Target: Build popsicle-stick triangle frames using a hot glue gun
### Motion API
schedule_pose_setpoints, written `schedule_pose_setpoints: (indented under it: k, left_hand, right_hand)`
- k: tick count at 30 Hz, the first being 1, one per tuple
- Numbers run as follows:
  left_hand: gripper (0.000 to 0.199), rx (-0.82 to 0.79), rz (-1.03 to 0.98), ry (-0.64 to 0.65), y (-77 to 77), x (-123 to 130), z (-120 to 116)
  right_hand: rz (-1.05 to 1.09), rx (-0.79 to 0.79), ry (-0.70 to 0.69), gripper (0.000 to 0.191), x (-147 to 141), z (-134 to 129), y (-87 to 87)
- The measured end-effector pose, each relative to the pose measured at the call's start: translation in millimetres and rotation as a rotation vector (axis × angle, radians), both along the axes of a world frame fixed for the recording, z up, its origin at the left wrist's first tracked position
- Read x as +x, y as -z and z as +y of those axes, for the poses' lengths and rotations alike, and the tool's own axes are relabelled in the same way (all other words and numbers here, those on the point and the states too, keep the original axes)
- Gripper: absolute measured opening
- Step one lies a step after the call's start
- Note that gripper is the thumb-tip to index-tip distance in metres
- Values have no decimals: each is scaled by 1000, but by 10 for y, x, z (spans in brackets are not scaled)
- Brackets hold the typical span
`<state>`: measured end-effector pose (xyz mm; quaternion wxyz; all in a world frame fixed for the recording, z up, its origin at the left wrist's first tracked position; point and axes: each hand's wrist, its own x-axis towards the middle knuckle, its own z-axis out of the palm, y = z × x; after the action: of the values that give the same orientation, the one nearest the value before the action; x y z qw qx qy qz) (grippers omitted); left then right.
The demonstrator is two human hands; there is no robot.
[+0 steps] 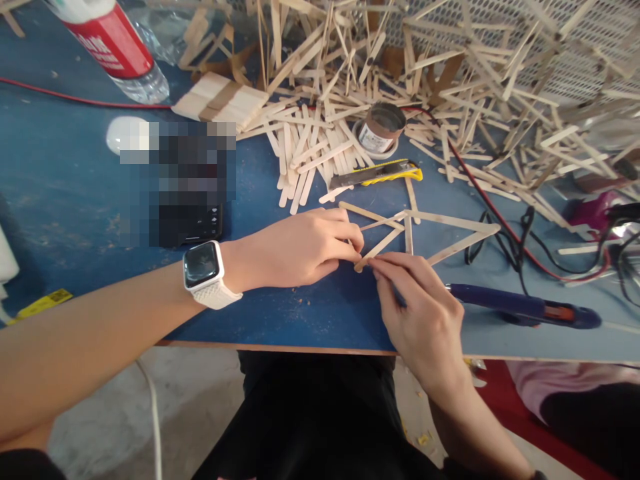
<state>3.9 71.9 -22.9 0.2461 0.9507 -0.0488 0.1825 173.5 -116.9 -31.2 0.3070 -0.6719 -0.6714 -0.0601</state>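
Note:
Near the table's front edge lies a flat frame of wooden craft sticks [453,221], joined into star-like points. My left hand [323,245] is closed at its left corner, fingertips pinched around the stick ends. Thumb and fingers of my right hand [425,300] pinch the same corner from the other side, beside a slanting stick [383,247]. The exact grip under the fingertips is partly hidden. Just right of my right hand rests a dark blue glue gun [525,305]. Beyond the frame lies a yellow utility knife [383,175].
Loose craft sticks [305,150] pile up behind, near a small open jar [383,127]. A wrapped stick bundle [223,100], a red-labelled bottle [117,50], a white rounded case [127,137] and a phone [190,223] sit left. Black and red cables [515,240] tangle at right.

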Motion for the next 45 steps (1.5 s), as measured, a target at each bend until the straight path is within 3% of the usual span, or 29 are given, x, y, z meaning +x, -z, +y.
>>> schedule_pose_setpoints:
  k: [22, 30, 36, 45]
  left_hand:
    - [33, -4, 24, -6, 4, 9, -2]
    - [33, -32, 34, -9, 5, -1, 13]
    - [32, -70, 16, -9, 3, 1, 12]
    - [33, 108, 40, 15, -21, -5, 7]
  right_hand:
    - [-32, -64, -105, 35, 21, 2, -41]
    - [48, -32, 39, 22, -21, 8, -15]
    - [39, -29, 51, 21, -11, -10, -4]
    - [36, -27, 60, 24, -15, 6, 9]
